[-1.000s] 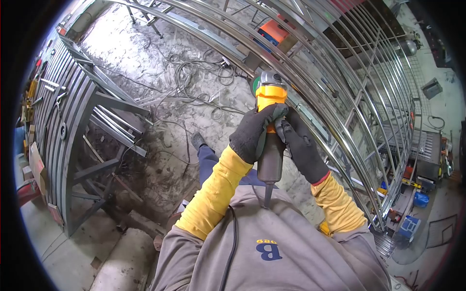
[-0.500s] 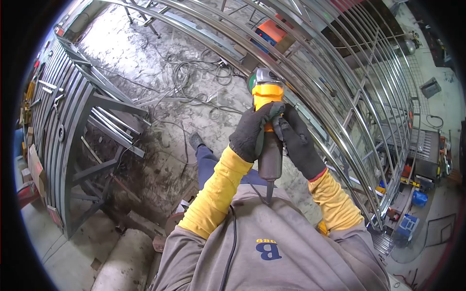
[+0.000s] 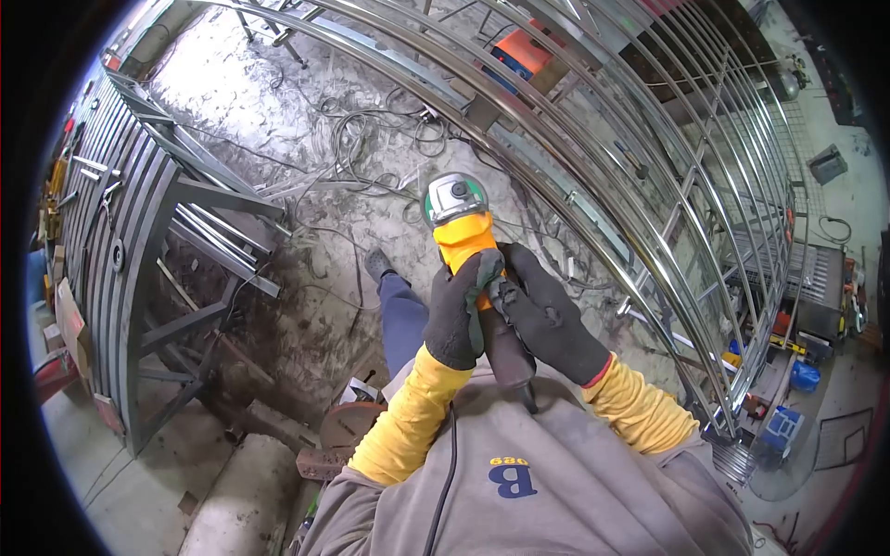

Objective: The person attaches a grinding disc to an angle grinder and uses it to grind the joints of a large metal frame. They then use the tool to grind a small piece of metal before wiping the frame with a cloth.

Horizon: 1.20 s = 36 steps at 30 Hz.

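Note:
An angle grinder (image 3: 464, 236) with a yellow housing, silver guard and green disc is held in front of my chest, its head pointing away from me. Black-gloved, my left hand (image 3: 461, 306) wraps around the body from the left. On the other side, my right hand (image 3: 547, 320) closes on the dark handle, its fingers meeting the left ones. The hands partly hide the grinder's middle. Its disc stands apart from the shiny metal tube frame (image 3: 547, 190), which curves past on the right.
A slatted grey metal bench (image 3: 153, 241) with loose tubes stands at left. Cables (image 3: 348, 139) lie tangled on the floor. Behind the tube frame is an orange machine (image 3: 527, 51). Tools and a blue box (image 3: 781, 428) sit at right. A pale cylinder (image 3: 236, 500) lies at lower left.
Both hands have drawn the angle grinder down and left, back toward my body and away from the tube frame. The grinder's head has turned so its guard faces up more.

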Available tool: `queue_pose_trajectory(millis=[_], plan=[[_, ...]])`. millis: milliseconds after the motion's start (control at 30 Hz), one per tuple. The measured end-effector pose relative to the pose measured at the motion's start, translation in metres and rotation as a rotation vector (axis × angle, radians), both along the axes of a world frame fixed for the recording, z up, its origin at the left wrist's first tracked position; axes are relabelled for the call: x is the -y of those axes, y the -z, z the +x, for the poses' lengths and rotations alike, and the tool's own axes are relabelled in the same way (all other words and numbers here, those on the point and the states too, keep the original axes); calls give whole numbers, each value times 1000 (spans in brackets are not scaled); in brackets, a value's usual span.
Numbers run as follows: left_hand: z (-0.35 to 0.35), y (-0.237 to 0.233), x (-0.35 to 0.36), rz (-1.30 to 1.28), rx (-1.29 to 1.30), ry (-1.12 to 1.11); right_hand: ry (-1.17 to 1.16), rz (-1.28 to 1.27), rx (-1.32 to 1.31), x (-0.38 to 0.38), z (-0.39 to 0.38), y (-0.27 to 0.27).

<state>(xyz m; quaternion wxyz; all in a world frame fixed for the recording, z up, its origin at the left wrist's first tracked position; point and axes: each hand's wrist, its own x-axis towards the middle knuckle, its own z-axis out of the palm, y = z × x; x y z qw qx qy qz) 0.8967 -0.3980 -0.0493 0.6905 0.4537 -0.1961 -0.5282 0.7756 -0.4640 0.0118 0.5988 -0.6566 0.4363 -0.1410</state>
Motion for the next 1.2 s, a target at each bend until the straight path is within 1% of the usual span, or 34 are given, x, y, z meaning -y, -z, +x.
queue_pose_trajectory(millis=[67,100,167,200,267,300,367,433,500,533,633,700,833,900,933,1000,1033,1067,1100,1133,1167,1200], plan=[[3,0,10,50,-446,-4,27,-135,52,0,2,5],[1,7,14,49,-446,-3,27,-137,52,2,2,4],[-8,29,24,-93,6,-7,36,-297,-23,9,2,2],[-13,38,32,-97,8,-9,35,-301,-22,13,1,2],[-15,29,52,-141,70,-12,-3,-378,-15,24,-4,6],[-14,25,56,-83,-433,39,-14,-401,-54,27,-6,6],[-19,15,63,-59,-430,36,18,-402,-42,28,-9,9],[-21,15,66,-32,-430,25,41,-398,-33,27,-11,9],[-21,17,68,-56,-293,71,71,-391,-17,27,-12,5],[-22,16,70,-56,-293,69,69,-391,-17,28,-12,4],[-24,10,76,-59,-318,18,71,-329,-51,33,-17,6],[-19,3,78,-12,-591,95,90,-337,-23,36,-23,15],[-20,0,77,5,-566,97,93,-316,3,35,-22,12],[-23,-2,76,2,-568,129,155,-254,25,29,-23,6],[-27,0,75,0,-568,125,150,-255,25,25,-26,4],[-37,10,67,0,-456,177,161,-390,-110,16,-33,0],[-39,13,57,-117,-122,176,154,-393,-112,12,-32,-3],[-38,17,53,-119,-123,171,140,-407,-177,8,-29,-8],[-36,22,48,-233,226,78,131,-420,-242,5,-26,-10],[-34,28,46,-347,575,-15,137,-423,-242,6,-23,-8],[-35,44,44,-265,410,32,82,-485,-263,9,-19,-3],[-34,60,41,-268,411,40,28,-547,-281,13,-13,2]])
